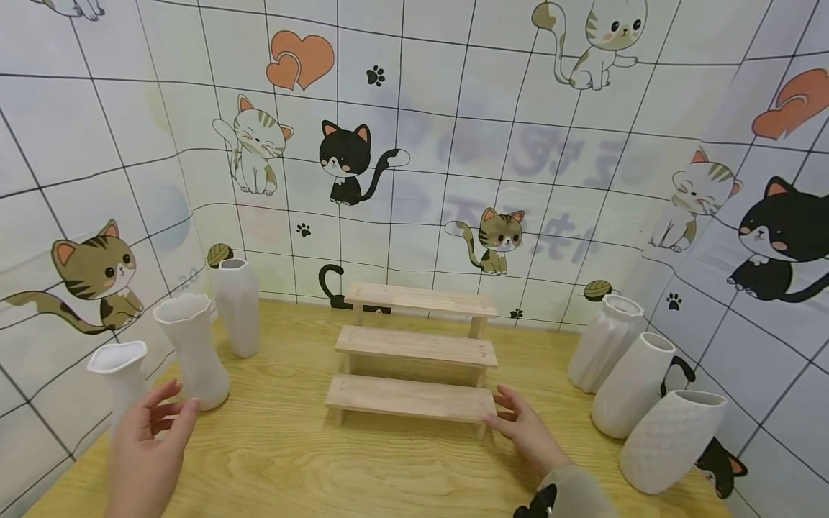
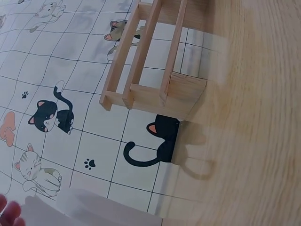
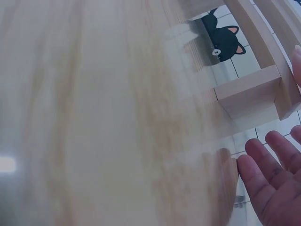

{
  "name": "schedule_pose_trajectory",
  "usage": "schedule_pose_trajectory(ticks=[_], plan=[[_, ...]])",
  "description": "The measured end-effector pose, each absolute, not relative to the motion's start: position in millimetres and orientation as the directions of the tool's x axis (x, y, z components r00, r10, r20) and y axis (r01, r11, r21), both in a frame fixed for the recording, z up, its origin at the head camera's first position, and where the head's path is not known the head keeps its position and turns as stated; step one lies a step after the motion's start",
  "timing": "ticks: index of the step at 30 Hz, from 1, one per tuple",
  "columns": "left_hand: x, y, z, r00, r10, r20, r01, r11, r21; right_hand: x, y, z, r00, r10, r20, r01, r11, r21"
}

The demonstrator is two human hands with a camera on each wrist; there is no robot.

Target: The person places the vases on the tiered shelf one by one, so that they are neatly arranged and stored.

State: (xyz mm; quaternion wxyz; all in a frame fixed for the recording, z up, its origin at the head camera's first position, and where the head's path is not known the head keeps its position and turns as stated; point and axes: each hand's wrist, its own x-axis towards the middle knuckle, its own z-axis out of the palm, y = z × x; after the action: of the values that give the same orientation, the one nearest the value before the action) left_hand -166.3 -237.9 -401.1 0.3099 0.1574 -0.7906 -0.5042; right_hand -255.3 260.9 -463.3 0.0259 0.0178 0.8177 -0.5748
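While upright, shelf beside right fingers

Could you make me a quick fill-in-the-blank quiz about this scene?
The wooden stand has ____ shelves.
The vases beside the left hand are coloured ____.
Of the top, middle and bottom shelves, the right hand is closest to the ____ one.
The cartoon animals on the backdrop are ____.
Missing words: three; white; bottom; cats.
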Motion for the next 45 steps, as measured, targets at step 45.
schedule_pose_trajectory(ticks=[45], plan=[[-196.5,-291.4,-440.4,-0.666,-0.742,-0.080,-0.032,-0.078,0.996,-259.2,252.2,-467.1,-0.996,-0.005,-0.091,0.087,0.255,-0.963]])
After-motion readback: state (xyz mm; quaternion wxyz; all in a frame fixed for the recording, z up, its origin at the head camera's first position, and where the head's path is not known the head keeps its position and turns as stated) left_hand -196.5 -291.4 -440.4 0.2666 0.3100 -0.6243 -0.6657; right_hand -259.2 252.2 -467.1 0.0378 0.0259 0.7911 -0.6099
